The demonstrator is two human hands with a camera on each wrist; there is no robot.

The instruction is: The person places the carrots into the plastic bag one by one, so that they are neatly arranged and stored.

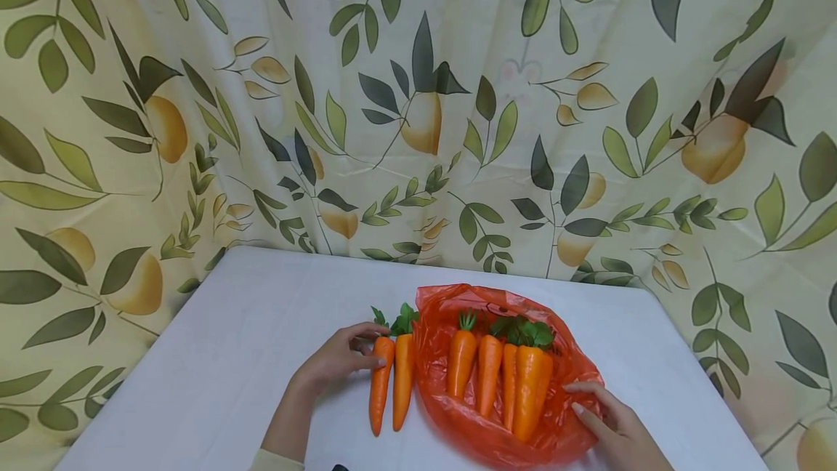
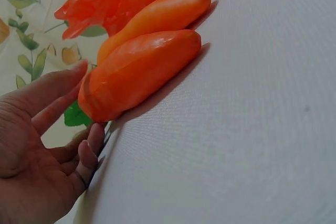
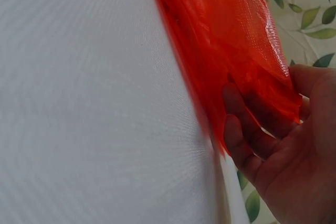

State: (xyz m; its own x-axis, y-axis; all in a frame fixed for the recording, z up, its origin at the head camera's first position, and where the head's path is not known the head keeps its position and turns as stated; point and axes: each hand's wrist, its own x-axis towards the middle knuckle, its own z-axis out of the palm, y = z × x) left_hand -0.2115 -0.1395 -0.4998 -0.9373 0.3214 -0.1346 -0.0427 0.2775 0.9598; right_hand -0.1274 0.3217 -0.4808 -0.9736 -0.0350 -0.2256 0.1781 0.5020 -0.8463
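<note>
My left hand (image 1: 343, 355) is at the thick upper end of a carrot (image 1: 381, 384), thumb and fingers on either side of it. A second carrot (image 1: 403, 380) lies close beside it, leafy top away from me. In the left wrist view both carrots rest on the white table, the nearer carrot (image 2: 144, 74) by my fingertips. To the right, an open red plastic bag (image 1: 451, 424) holds several carrots (image 1: 489, 373), some with green tops. My right hand (image 1: 617, 424) pinches the bag's right side; in the right wrist view, fingers show against the thin red film (image 3: 226, 40).
The white-covered table (image 1: 275, 311) extends around the bag and carrots. Behind it hangs a curtain (image 1: 418, 187) printed with leaves and fruit. A small dark object (image 1: 340, 467) shows at the bottom edge of the head view.
</note>
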